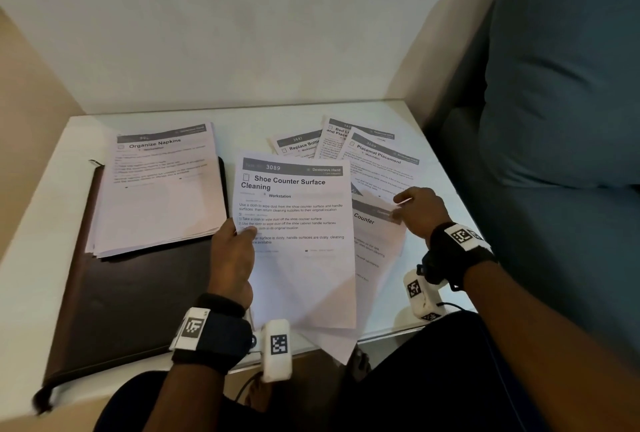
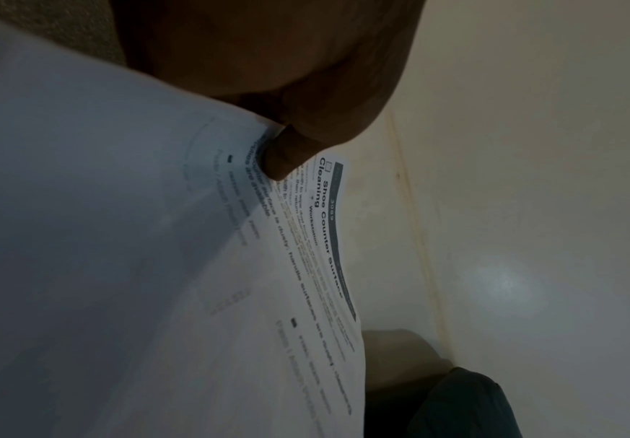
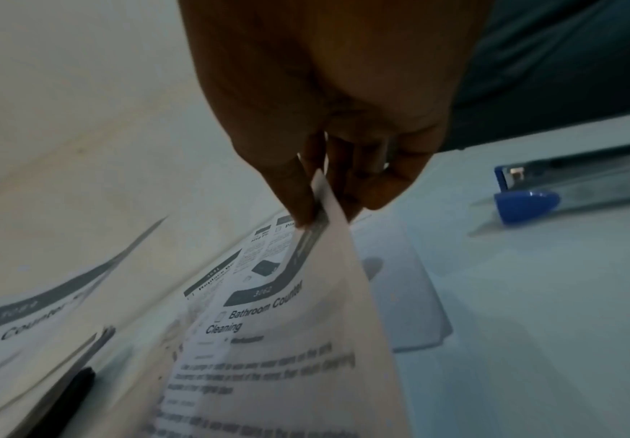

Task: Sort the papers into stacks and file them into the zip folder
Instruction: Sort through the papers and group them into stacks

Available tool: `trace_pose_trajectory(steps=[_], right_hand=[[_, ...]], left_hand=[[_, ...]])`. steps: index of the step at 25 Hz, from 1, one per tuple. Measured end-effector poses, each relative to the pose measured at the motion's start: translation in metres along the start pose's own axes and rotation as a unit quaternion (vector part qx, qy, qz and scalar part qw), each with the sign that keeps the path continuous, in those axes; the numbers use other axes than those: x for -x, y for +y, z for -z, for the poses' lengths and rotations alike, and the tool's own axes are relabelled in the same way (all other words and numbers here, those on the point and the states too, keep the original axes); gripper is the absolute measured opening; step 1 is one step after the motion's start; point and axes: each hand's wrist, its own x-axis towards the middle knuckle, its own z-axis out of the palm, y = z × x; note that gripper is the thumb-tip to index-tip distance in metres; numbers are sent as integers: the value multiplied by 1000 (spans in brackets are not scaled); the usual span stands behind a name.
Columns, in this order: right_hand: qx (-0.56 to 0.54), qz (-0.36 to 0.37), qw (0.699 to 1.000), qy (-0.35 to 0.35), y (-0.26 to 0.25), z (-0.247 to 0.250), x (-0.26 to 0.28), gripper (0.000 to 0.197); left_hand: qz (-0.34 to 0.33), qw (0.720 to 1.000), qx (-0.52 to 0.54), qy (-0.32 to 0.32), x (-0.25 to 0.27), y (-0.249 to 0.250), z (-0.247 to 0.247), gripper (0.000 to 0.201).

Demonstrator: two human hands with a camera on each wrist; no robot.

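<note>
L hand (image 1: 231,260) holds the "Shoe Counter Surface Cleaning" sheet (image 1: 298,244) by its left edge, thumb (image 2: 281,157) pressed on the printed face, other fingers under the paper & not visible; sheet lifted off the table, tilted toward the camera, w/ more sheets fanned beneath its lower edge. R hand (image 1: 420,211) pinches the top right corner of the "Bathroom Counter Cleaning" sheet (image 3: 287,355) btwn thumb and fingertips (image 3: 302,204); that corner is raised, the rest of the sheet lies partly under the Shoe Counter sheet. Dark zip folder (image 1: 138,296) lies flat on the white table (image 1: 398,109), left side; a stack topped by "Organize Napkins" (image 1: 159,185) rests on its far half, overhanging the far edge. Unsorted sheets fanned at far right of table: "Replace Bottle…" (image 1: 299,145), "Bed L…" (image 1: 337,135), "Placemat Placement" (image 1: 381,161), overlapping each other. Blue pen cap (image 3: 525,204) on the table to the right of R hand, apart from the papers. Blue-grey sofa cushion (image 1: 561,85) just beside table on the right.
</note>
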Motion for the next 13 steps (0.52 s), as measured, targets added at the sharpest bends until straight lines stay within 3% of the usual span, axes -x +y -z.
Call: trace_pose_trajectory(steps=[2,4,6,9,13], right_hand=[[-105,-6,994,13,1,-7,0,38],[-173,-62,983,-7,9,-17,2,63],[-134,-90,987,-14,22,-27,10,75],[-10,-57,998,8,38,-40,18,59],[22,2,999,37,32,-38,10,42]], left_hand=[[1,1000,0,4,0,2,1,27],[5,1000,-2,5,0,3,2,27],[13,1000,1,15,0,5,4,25],[16,999,0,33,0,9,10,22],[14,999,-2,39,-2,10,12,22]])
